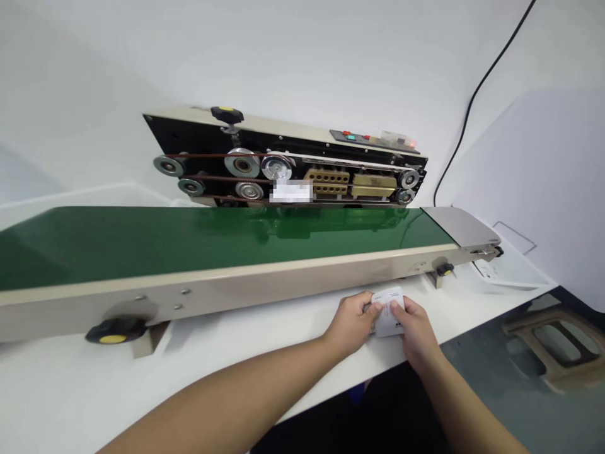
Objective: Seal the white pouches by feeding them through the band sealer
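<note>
Between my two hands is a small white printed packet [388, 320], held over the front edge of the white table. My left hand [353, 321] grips its left side, thumb on top. On its right side, my right hand [418, 328] presses with the thumb while the fingers curl behind. Faint red and dark print shows on the packet's face; its back is hidden. Just beyond my hands runs the beige front rail of a conveyor with a green belt [212, 243]. Behind the belt stands a band sealing machine [326, 167] with exposed rollers, brown bands and brass blocks.
Black knobs stick out from the conveyor's front at the left [116, 330] and right [444, 270]. A metal plate [466, 226] caps the belt's right end, near a clear plastic bin [515, 271]. A black cable [470, 104] hangs along the wall. A brown stool [553, 347] stands below right.
</note>
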{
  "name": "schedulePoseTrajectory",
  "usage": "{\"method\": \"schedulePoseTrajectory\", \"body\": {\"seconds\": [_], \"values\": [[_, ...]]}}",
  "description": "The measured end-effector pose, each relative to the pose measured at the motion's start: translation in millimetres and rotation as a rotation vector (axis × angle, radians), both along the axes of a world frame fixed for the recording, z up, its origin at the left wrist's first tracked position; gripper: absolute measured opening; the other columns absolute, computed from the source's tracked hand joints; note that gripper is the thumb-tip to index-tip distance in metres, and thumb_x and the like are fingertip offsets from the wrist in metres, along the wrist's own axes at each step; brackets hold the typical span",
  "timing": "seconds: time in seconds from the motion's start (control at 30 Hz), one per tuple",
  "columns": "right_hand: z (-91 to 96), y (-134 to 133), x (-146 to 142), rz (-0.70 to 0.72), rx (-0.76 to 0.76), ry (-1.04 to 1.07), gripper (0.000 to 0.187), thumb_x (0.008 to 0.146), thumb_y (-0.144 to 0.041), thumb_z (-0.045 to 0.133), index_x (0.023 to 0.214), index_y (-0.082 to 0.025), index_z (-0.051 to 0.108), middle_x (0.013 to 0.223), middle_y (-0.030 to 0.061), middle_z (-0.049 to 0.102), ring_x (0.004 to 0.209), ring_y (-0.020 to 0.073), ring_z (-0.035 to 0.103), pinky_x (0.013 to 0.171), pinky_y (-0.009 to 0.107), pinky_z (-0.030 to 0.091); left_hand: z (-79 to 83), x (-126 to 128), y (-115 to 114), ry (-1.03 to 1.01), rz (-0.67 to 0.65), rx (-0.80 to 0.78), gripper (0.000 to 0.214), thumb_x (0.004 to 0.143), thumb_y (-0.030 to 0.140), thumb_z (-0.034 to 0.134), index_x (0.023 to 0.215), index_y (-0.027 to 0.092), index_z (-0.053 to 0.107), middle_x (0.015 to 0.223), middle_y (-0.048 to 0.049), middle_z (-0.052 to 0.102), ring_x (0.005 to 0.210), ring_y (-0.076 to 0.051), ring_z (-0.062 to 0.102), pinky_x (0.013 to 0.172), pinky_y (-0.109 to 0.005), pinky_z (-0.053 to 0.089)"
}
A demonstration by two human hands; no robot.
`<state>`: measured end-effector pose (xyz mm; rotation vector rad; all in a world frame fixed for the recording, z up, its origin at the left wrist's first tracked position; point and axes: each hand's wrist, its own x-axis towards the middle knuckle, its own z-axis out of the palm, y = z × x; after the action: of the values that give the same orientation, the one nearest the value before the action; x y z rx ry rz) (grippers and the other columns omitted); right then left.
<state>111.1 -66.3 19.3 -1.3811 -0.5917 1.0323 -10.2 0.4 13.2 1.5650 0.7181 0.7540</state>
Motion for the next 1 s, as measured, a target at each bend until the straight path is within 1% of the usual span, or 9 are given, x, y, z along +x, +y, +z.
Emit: {"method": "schedulePoseTrajectory", "body": {"seconds": [0.17, 0.3, 0.47, 0.57, 0.67, 0.77, 0.83, 1.0], "values": [[3.5, 3.6, -0.6, 0.038, -0.011, 0.039, 0.039, 0.058, -0.047, 0.075, 0.076, -0.015, 0.064, 0.062, 0.0021, 0.064, 0.058, 0.0176, 0.056, 0.057, 0.029, 0.040, -0.6, -0.5, -0.1, -0.005, -0.003, 0.004, 0.025, 0.079, 0.037, 0.049, 0.076, 0.015, 0.061, 0.065, 0.0003, 0.059, 0.061, -0.015, 0.053, 0.057, -0.024, 0.040], [5.6, 4.6, -0.3, 0.023, -0.012, 0.059, 0.040, 0.056, -0.048, 0.076, 0.074, -0.015, 0.063, 0.061, 0.0020, 0.064, 0.057, 0.0178, 0.057, 0.056, 0.028, 0.040, 0.8, -0.8, 0.5, 0.002, -0.002, 0.007, 0.024, 0.077, 0.037, 0.052, 0.071, 0.016, 0.061, 0.062, 0.0011, 0.057, 0.060, -0.015, 0.052, 0.056, -0.024, 0.039], [1.1, -3.7, -1.1, -0.006, 0.006, 0.018, 0.036, 0.059, -0.046, 0.074, 0.076, -0.017, 0.061, 0.066, 0.0012, 0.064, 0.062, 0.0185, 0.057, 0.059, 0.029, 0.044, 2.5, 0.7, 3.4, 0.000, 0.067, -0.057, 0.026, 0.076, 0.039, 0.051, 0.068, 0.015, 0.058, 0.061, 0.0006, 0.057, 0.059, -0.015, 0.051, 0.056, -0.025, 0.040], [-3.7, -14.4, -4.0, 0.003, -0.010, -0.053, 0.034, 0.065, -0.046, 0.070, 0.081, -0.017, 0.061, 0.072, 0.0026, 0.066, 0.070, 0.0205, 0.059, 0.065, 0.031, 0.046, 2.5, 1.3, 4.1, -0.010, 0.095, -0.108, 0.028, 0.075, 0.042, 0.050, 0.070, 0.015, 0.057, 0.061, 0.0000, 0.057, 0.056, -0.015, 0.051, 0.054, -0.025, 0.040], [-6.9, -23.0, -7.4, 0.060, -0.051, -0.184, 0.037, 0.069, -0.044, 0.066, 0.091, -0.014, 0.062, 0.080, 0.0053, 0.067, 0.077, 0.0223, 0.060, 0.072, 0.034, 0.047, 1.9, 1.3, 3.4, -0.025, 0.107, -0.130, 0.030, 0.075, 0.044, 0.051, 0.069, 0.016, 0.056, 0.063, -0.0006, 0.057, 0.058, -0.015, 0.051, 0.053, -0.025, 0.040], [-7.1, -25.9, -10.8, 0.095, -0.050, -0.253, 0.038, 0.071, -0.043, 0.063, 0.094, -0.013, 0.062, 0.085, 0.0072, 0.067, 0.081, 0.0239, 0.059, 0.074, 0.034, 0.047, 0.4, 1.4, 2.5, -0.035, 0.117, -0.141, 0.030, 0.074, 0.045, 0.052, 0.066, 0.016, 0.054, 0.061, -0.0001, 0.055, 0.057, -0.014, 0.049, 0.053, -0.024, 0.039], [-6.2, -26.3, -13.6, 0.076, -0.031, -0.281, 0.038, 0.073, -0.044, 0.061, 0.095, -0.013, 0.063, 0.087, 0.0080, 0.067, 0.084, 0.0245, 0.060, 0.074, 0.034, 0.047, -1.0, 1.7, 2.2, -0.047, 0.116, -0.154, 0.031, 0.074, 0.046, 0.052, 0.066, 0.016, 0.053, 0.061, 0.0003, 0.055, 0.057, -0.014, 0.049, 0.053, -0.024, 0.039], [-4.1, -28.4, -20.9, -0.009, 0.000, -0.443, 0.039, 0.078, -0.046, 0.055, 0.097, -0.014, 0.065, 0.094, 0.0094, 0.067, 0.087, 0.0249, 0.060, 0.076, 0.034, 0.048, -1.9, 2.3, 2.5, -0.104, 0.073, -0.196, 0.036, 0.072, 0.051, 0.055, 0.070, 0.015, 0.055, 0.063, -0.0006, 0.057, 0.058, -0.015, 0.052, 0.055, -0.026, 0.042]]}}
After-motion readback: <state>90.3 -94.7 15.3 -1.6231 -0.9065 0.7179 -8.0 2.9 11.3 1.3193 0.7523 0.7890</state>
